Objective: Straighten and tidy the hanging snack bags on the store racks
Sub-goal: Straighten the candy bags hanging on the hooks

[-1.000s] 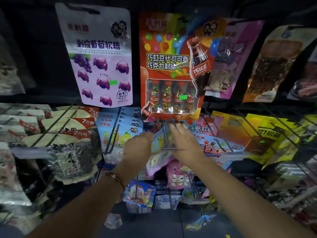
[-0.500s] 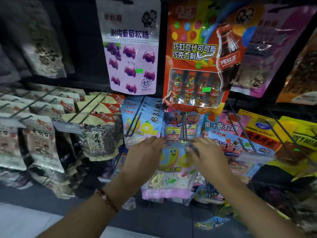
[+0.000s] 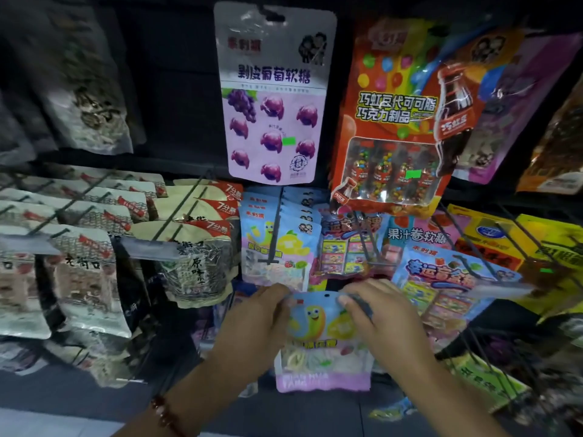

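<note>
A beaded bracelet (image 3: 164,416) circles the wrist at the bottom edge. Beneath the racks runs a pale floor (image 3: 47,422), with a small wrapper (image 3: 389,411) lying on it farther right.

Both hands hold a blue and pink gummy bag (image 3: 321,339) by its top corners: the left hand (image 3: 252,326) pinches the left corner, the right hand (image 3: 381,323) the right. Just above the fingers (image 3: 348,299) hang matching blue bags (image 3: 274,244) on a wire hook (image 3: 273,234); the held bag seems to be off any hook. Higher up hangs a purple grape-candy bag (image 3: 273,96)
</note>
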### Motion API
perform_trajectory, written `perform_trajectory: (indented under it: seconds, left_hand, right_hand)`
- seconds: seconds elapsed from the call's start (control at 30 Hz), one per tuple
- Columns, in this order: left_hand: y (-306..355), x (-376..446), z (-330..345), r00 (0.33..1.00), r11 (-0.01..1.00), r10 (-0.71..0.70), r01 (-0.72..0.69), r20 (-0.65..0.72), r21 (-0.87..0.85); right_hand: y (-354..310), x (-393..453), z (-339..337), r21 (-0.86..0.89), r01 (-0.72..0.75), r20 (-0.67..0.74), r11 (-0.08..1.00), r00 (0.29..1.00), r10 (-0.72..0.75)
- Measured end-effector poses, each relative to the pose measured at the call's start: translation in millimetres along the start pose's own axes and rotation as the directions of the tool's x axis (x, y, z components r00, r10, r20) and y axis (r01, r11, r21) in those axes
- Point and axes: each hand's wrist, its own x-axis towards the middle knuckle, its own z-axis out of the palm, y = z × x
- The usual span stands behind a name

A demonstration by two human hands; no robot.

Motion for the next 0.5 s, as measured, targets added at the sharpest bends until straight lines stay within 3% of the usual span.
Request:
perform_trajectory:
  seconds: [0.17, 0.5]
  left_hand:
    - [-30, -9, -26, 0.996, 0.997, -0.066, 0.067, 0.054, -0.024]
    - [-80, 12, -55, 0.999, 0.989, -0.032, 0.035, 0.024, -0.144]
  right_hand:
    - [-35, 4, 27, 0.014, -0.031, 0.041, 0.999, 0.999, 0.030]
    - [-79, 33, 57, 0.064, -0.202, 0.045, 0.977, 0.979, 0.200]
